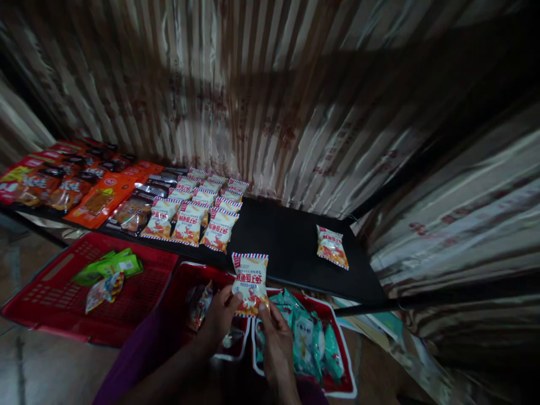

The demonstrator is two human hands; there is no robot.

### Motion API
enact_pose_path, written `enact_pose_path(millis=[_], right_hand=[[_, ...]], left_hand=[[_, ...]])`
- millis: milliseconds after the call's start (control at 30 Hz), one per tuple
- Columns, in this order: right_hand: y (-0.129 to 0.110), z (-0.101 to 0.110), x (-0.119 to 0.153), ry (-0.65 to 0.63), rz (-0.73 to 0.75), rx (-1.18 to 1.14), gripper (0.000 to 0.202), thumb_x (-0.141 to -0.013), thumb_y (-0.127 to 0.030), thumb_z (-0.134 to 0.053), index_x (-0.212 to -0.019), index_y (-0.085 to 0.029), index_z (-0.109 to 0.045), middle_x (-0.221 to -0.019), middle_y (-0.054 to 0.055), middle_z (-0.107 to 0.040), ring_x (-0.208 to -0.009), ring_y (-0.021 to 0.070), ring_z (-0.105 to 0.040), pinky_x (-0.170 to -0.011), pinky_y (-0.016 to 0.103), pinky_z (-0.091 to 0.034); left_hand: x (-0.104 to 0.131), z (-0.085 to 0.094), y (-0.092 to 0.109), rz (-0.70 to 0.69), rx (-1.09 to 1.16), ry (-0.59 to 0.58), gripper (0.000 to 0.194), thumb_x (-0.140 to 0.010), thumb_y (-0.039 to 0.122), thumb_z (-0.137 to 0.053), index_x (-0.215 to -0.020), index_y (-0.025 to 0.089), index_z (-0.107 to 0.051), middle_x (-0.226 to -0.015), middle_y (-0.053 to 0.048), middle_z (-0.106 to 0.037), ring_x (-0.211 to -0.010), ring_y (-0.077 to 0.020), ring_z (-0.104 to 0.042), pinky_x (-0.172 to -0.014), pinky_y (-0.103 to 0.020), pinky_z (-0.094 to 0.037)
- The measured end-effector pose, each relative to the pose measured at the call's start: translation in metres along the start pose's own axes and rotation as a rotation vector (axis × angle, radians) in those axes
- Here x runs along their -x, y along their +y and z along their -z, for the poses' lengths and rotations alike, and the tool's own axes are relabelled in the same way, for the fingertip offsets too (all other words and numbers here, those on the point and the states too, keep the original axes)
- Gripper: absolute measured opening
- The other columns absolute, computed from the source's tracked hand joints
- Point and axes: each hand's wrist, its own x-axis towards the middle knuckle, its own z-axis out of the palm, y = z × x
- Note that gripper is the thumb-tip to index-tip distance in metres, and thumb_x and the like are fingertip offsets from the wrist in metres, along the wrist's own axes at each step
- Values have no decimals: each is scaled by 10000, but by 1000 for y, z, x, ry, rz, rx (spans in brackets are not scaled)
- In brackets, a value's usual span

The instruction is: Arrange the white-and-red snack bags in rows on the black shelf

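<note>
Risks, left to right. Orange pack (99,199): laid by the front edge of the shelf (278,230); if brushed by an arm, it could be slid off toward the left basket (54,304). White packs (219,228): set in overlapping rows, the nearest at the front edge; a bump from below could shift a whole row. Held pack (250,278): seen just off the front edge, pinched at its lower corners by the fingers of the left hand (221,315) and the right hand (276,337). Its top is unsupported; it could be folded back on the edge if kept low, or dropped toward the right basket (343,349) if the pinch slackens.

Room, left to right. Left end: crowded. Middle: bare shelf noted from the white packs to the lone pack (332,247). Right: a narrow strip is left before the right edge. Rear: bounded by the curtain (270,112).
</note>
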Motion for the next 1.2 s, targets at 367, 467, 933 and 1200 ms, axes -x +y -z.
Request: enact_pose_path(millis=[367, 467, 933, 1200], right_hand=[[-68, -5, 10, 29, 8, 9, 494, -533, -489, -775, -935, -203, -729, -827, 22, -728, -605, 152, -592, -499, 240, -425], [-61, -4, 23, 45, 31, -2, 510, -518, -493, -780, -928, -192, -729, -813, 26, -728, -607, 155, -592, -497, 240, -418], [-44, 3, 47, 19, 125, -62, 487, -511, -434, -794, -927, -191, -720, -815, 17, -732, -665, 160, -628, -543, 231, -457], [-60, -35, -68, 66, 201, -46, 496, -526, -428, -776, -949, -176, -710, -837, 18, -727, -665, 145, -622, -562, 225, -465]], left_hand=[[14, -25, 51, -89, 112, -76, 361, -753, 422, -608, -989, 149, -617, -990, -93, -688, -898, -220, -632, -848, -346, -467], [29, -19, 48, -116, 157, -88, 369, -727, 435, -640, -955, 145, -620, -979, -100, -689, -890, -222, -635, -837, -346, -474], [39, -12, 36, -182, 83, -29, 319, -676, 371, -678, -891, 137, -642, -800, -59, -686, -817, -205, -630, -766, -317, -479], [-75, -41, 62, -341, -38, 183, 336, -760, 243, -570, -1085, 155, -560, -911, -70, -666, -833, -177, -621, -799, -310, -473]])
